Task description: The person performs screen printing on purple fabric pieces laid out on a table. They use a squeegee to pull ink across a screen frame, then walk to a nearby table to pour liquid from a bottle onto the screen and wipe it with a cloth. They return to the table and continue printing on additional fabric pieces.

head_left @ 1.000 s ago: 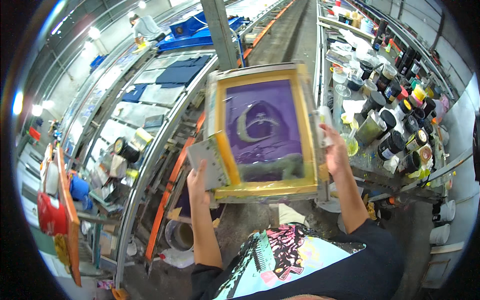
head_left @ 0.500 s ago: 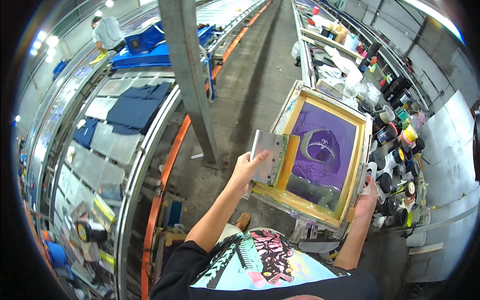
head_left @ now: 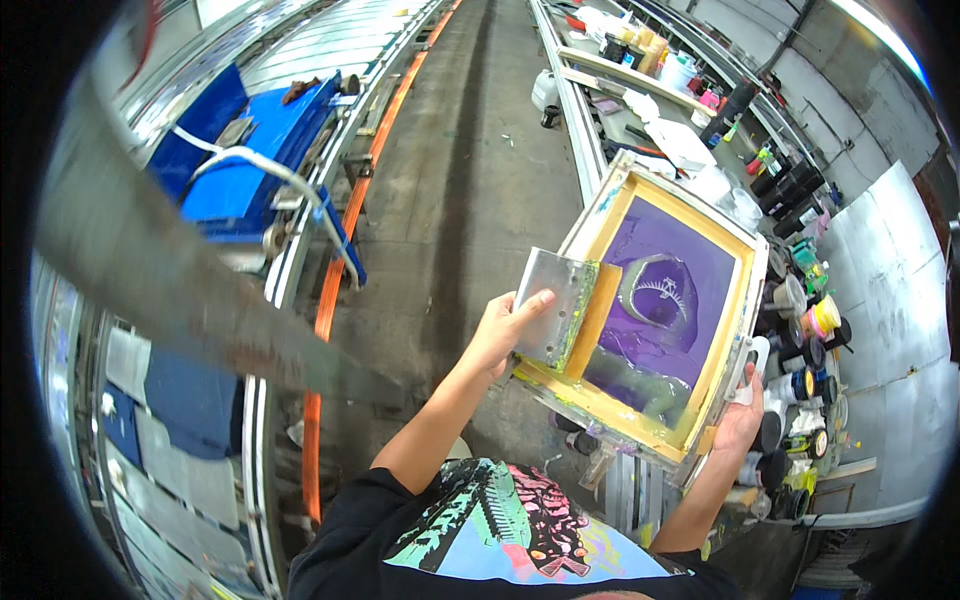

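My left hand [head_left: 503, 332] is closed round the metal holder of a squeegee [head_left: 548, 305], thumb on its face. The squeegee's amber blade [head_left: 598, 318] leans over the left side of a screen-printing frame [head_left: 757, 290]. My right hand [head_left: 740, 418] grips the frame's right edge, and a white rounded piece shows at its fingers. Inside the yellow-taped border, purple mesh [head_left: 700, 240] carries a pale curved design [head_left: 660, 292]. A shiny, translucent greenish pool [head_left: 635, 385] lies along the mesh's near end. The frame is tilted in front of my torso.
A blurred steel post [head_left: 200, 290] stands close on the left. Beyond it are a blue cart [head_left: 265, 145] and a long printing table with dark fabric [head_left: 190, 405]. A cluttered workbench [head_left: 640, 130] runs along the right, with several ink tubs [head_left: 800, 385] near me.
I have moved forward along the aisle, so the post and blue cart now appear further left and nearer. The person at far left has left view. Both hands keep their holds.
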`<state>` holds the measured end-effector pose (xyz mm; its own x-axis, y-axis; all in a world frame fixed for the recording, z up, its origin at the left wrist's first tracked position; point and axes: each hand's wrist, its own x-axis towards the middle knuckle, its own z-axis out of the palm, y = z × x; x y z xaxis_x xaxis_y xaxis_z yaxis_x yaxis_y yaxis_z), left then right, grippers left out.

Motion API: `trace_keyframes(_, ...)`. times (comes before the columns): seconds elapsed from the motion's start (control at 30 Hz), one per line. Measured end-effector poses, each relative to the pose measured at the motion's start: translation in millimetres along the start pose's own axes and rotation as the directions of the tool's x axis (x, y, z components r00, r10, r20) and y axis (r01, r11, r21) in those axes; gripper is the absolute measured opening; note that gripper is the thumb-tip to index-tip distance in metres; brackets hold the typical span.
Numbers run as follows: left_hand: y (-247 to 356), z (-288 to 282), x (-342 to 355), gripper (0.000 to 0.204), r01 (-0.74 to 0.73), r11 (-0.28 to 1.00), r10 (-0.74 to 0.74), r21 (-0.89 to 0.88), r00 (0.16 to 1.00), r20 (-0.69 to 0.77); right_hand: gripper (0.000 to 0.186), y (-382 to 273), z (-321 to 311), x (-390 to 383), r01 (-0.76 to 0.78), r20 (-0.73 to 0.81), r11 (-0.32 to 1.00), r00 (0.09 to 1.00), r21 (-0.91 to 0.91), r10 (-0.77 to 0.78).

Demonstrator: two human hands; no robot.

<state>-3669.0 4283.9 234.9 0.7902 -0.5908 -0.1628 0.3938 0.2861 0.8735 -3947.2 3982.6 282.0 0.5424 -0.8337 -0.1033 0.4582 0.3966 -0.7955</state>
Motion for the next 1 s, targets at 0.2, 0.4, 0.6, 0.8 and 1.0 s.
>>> trace_keyframes(0.2, 75.9, -29.7, 171.2, 0.051, 0.08, 0.996, -0.084, 0.045, 0.993, 0.089, 0.033, 48.7, 90.7, 91.3, 0.082, -0.088, 0.996, 0.993, 0.041, -0.078)
trace_keyframes(0.4, 122.4, -65.9, 336.7, 0.055, 0.167, 0.983, -0.176, 0.075, 0.976, 0.131, 0.038, 112.2, 173.4, 195.4, 0.13, -0.182, 0.99, 0.976, 0.056, -0.118)
trace_keyframes(0.6, 165.1, -77.4, 527.3, 0.053, 0.132, 0.989, -0.142, 0.069, 0.976, 0.166, 0.051, 155.8, 219.9, 373.4, 0.175, -0.248, 0.981, 0.95, -0.081, -0.19)
trace_keyframes(0.8, 259.6, -89.4, 708.4, 0.055, -0.048, 0.971, 0.046, 0.235, 0.999, 0.016, 0.051, 234.5, 421.5, 656.6, 0.045, -0.073, 0.975, 0.995, -0.216, -0.062)
trace_keyframes(1.0, 325.7, -174.1, 828.2, 0.066, -0.102, 0.991, 0.124, 0.086, 0.942, -0.312, 0.052, 385.1, 639.4, 831.8, -0.042, 0.269, 0.945, 0.953, -0.325, 0.135)
